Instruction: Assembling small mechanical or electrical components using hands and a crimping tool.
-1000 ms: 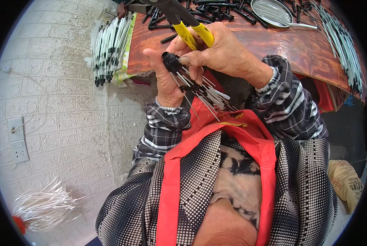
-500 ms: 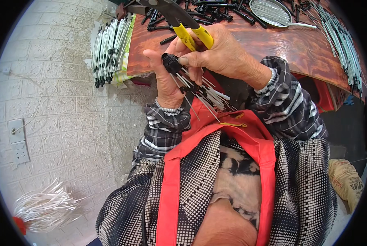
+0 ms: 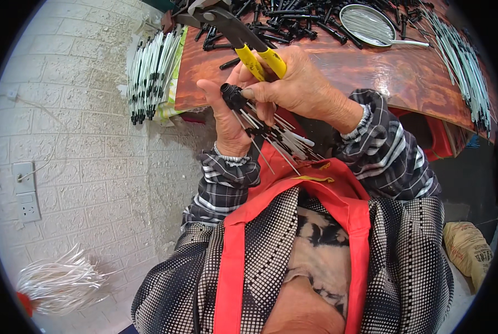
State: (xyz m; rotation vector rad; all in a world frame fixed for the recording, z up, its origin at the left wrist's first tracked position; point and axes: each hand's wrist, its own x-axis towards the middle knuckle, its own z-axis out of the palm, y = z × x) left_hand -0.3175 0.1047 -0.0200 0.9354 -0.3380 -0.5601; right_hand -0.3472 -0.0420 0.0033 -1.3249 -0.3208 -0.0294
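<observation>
A bundle of thin white rods with black plastic sleeves [image 3: 287, 143] rests in my left hand [image 3: 230, 132], slanting down toward my lap. Its left thumb points up, apart from the rods, while the other fingers are partly hidden behind them. At the bundle's upper end is a black ribbed plastic fitting [image 3: 233, 96]. My right hand [image 3: 300, 80] grips yellow-handled cutting pliers [image 3: 273, 62], whose dark jaws point up and left, away from the bundle. My right thumb presses against the fitting's side, and the fingertips reach down over the rods.
Many black plastic parts [image 3: 293, 23] lie on the reddish wooden table [image 3: 204, 83] ahead. On it, an oval pan [image 3: 368, 25] holds white strips. Rod bundles [image 3: 155, 72] stand at its left edge, others [image 3: 463, 72] at right. A red bag [image 3: 338, 175] covers my lap; white strips [image 3: 65, 286] lie lower left.
The table and wall sit slightly lower in the view. Both hands keep nearly the same pose around the bundle and the pliers.
</observation>
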